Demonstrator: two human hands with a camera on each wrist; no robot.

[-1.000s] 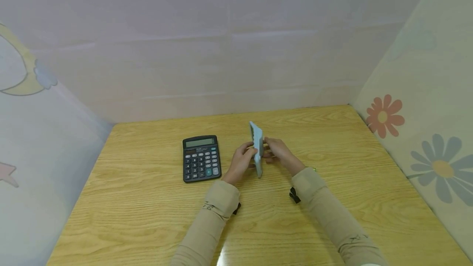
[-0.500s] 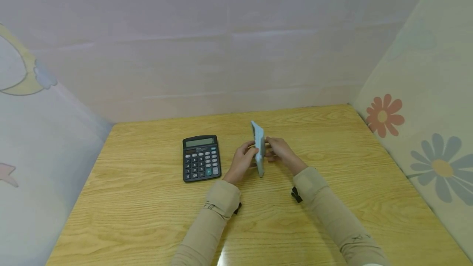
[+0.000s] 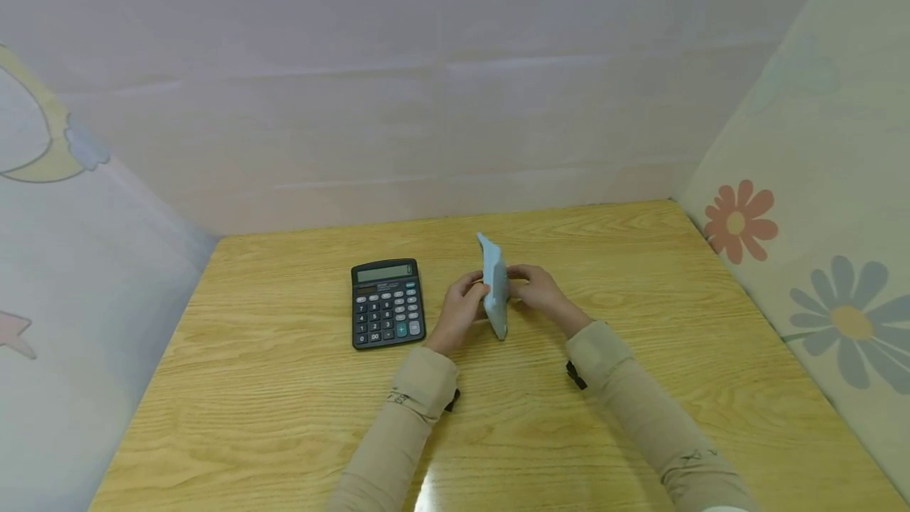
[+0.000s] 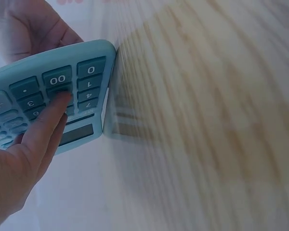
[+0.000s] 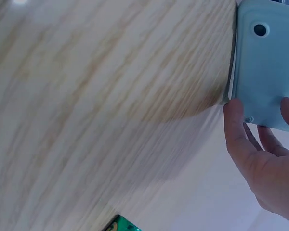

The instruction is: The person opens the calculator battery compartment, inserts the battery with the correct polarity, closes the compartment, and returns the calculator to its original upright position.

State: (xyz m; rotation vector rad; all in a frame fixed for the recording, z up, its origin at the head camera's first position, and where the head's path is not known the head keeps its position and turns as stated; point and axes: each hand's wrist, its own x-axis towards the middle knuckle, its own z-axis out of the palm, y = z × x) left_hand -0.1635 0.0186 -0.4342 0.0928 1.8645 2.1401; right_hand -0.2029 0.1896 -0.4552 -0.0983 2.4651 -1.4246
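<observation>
R fingers (image 5: 238, 130) on lt-blue device (image 5: 267, 67) | wood tbl (image 5: 111, 96) | grn obj (image 5: 126, 225)

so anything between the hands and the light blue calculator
Nothing visible: the left hand touches the blue calculator on its key side, the right hand is at its back. The black calculator lies to the left.

A light blue calculator (image 3: 495, 295) with rounded corners is standing roughly upright on one long edge, to the right of the black calculator (image 3: 388, 306) and apart from it. Its teal keys with pale markings and its dark display are facing the black calculator, with the 0, 1, 4, 7 column running lowest. Its smooth back, bearing a round, dark-centred spot near one corner, is facing away from the black calculator.
</observation>
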